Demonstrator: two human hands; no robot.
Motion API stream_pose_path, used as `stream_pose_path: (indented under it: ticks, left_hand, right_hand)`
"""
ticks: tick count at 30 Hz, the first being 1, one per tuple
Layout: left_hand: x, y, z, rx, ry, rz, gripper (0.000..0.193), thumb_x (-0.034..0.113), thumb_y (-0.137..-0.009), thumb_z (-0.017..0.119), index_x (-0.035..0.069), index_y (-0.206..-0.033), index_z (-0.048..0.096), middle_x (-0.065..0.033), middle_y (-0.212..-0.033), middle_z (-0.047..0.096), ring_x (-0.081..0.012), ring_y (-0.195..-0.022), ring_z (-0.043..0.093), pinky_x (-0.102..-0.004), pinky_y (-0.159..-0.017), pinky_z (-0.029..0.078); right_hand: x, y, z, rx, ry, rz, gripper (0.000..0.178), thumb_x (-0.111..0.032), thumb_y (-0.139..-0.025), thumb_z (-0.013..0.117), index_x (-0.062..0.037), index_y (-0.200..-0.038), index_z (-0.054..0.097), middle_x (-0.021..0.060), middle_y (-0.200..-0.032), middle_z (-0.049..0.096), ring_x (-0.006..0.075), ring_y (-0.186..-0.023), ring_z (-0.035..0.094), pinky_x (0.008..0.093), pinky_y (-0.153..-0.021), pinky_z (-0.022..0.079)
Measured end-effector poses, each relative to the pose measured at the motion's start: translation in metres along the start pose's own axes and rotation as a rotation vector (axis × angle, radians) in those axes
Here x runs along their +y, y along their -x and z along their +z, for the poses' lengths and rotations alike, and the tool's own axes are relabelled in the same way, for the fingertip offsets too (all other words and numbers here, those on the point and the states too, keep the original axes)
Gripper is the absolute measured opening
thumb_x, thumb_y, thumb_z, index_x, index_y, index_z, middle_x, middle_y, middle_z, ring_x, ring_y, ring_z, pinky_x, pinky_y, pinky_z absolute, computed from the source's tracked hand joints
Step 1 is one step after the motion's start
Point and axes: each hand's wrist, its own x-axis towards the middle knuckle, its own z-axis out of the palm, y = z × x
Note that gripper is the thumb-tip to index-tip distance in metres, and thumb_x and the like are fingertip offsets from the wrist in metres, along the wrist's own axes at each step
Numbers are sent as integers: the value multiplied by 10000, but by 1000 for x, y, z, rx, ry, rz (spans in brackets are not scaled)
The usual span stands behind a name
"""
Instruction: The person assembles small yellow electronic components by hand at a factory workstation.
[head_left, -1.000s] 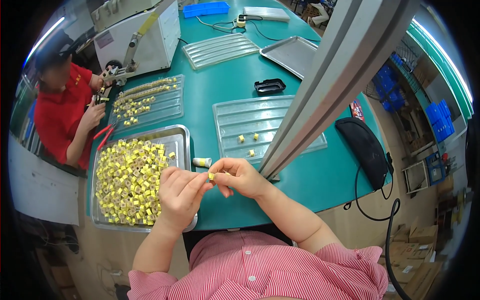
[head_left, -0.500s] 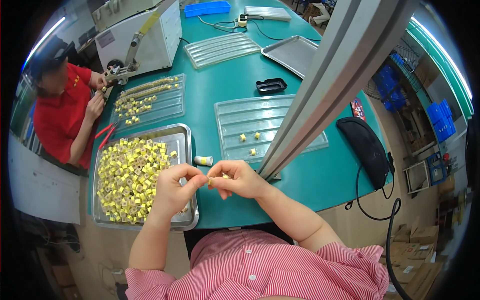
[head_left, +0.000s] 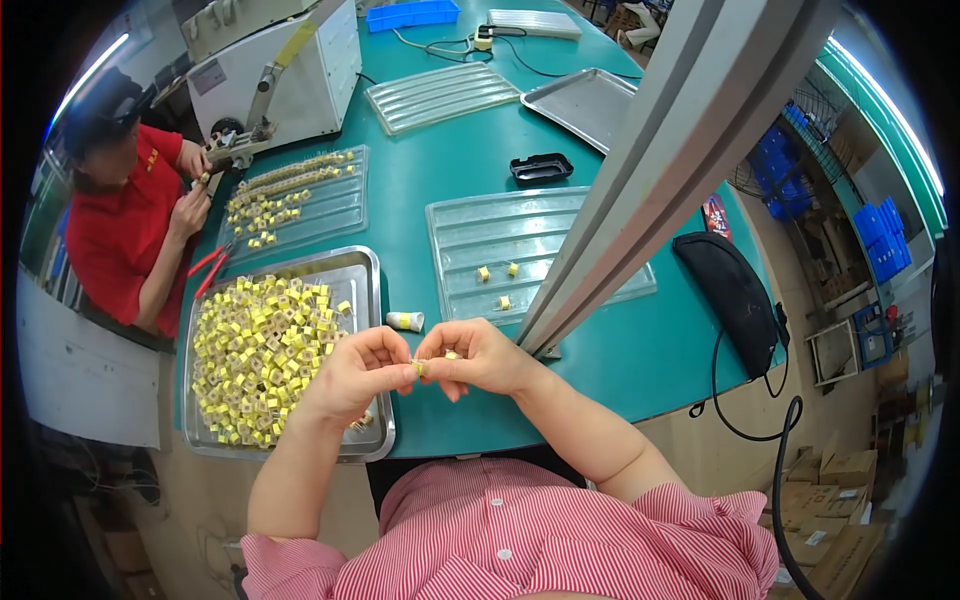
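Note:
Over the table's near edge, my left hand (head_left: 355, 378) and my right hand (head_left: 482, 358) meet fingertip to fingertip. Between them is a small yellow-taped coil part (head_left: 419, 369), pinched by both; the fingers hide much of it. A second yellow piece (head_left: 452, 354) shows in the curl of my right fingers. Just left of my left hand lies a metal tray (head_left: 376, 300) heaped with many such yellow coil parts (head_left: 262, 350), some with thin pins. A small white cylinder (head_left: 405, 321) rests on the table just beyond my hands.
A clear ribbed tray (head_left: 470, 235) holds 3 coil parts, beside a slanting metal post (head_left: 640, 200). Another ribbed tray (head_left: 335, 205) carries rows of parts near red-handled pliers (head_left: 208, 270). A black case (head_left: 728, 295) lies right. At left, a co-worker in red (head_left: 125, 230) works at a machine.
My left hand has shifted slightly, its fingers turning against the coil part, which now shows more plainly between the fingertips. My right hand stays almost in place.

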Motion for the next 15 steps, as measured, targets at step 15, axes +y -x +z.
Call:
stream_pose_path:
  ticks: [15]
  left_hand:
    - [3,7,0,0,-51,-15,214,39,-690,647,1,-853,513,-40,-715,563,-102,-630,552,-214,-565,455]
  right_hand:
    - [0,-1,3,61,121,-5,100,-80,-761,589,0,-819,569,26,-666,563,62,-489,512,174,-418,376]
